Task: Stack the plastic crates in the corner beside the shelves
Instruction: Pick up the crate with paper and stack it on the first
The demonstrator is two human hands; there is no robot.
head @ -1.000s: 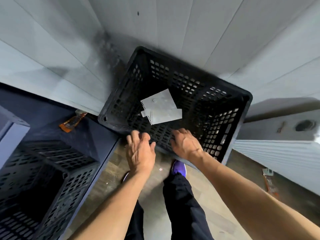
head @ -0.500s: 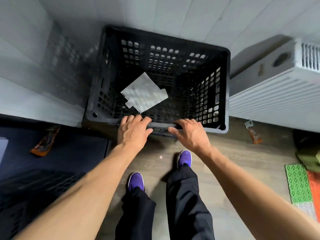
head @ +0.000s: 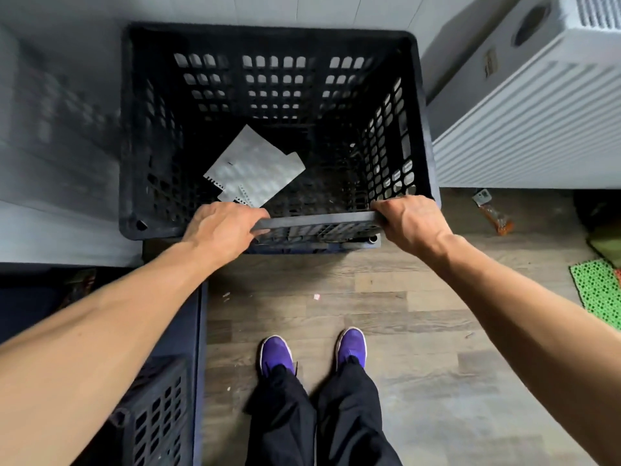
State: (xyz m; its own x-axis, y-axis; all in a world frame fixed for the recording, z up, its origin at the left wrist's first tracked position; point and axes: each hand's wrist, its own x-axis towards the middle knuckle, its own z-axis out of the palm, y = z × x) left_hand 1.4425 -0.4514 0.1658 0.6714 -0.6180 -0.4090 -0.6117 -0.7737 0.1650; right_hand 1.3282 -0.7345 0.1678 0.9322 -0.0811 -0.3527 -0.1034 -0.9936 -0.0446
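A black perforated plastic crate point(head: 416, 112) stands in the corner against the white walls, seen from above. It appears to rest on another dark crate whose edge point(head: 319, 245) shows just below its near rim. Torn white paper point(head: 255, 169) lies on the crate's floor. My left hand point(head: 221, 230) grips the near rim left of centre. My right hand point(head: 411, 223) grips the same rim near its right corner. A further black crate point(head: 158, 415) sits at the lower left beside the dark shelf unit.
A white ribbed appliance point(head: 537, 105) stands to the crate's right. A dark blue shelf point(head: 198, 331) edge runs along the left. An orange wrapper point(head: 497, 218) and a green mat point(head: 598, 290) lie on the wooden floor. My purple shoes point(head: 312, 351) stand behind the crate.
The view has swung square onto the crate. Both hands have spread apart along the near rim and closed on it; my feet have stepped back side by side.
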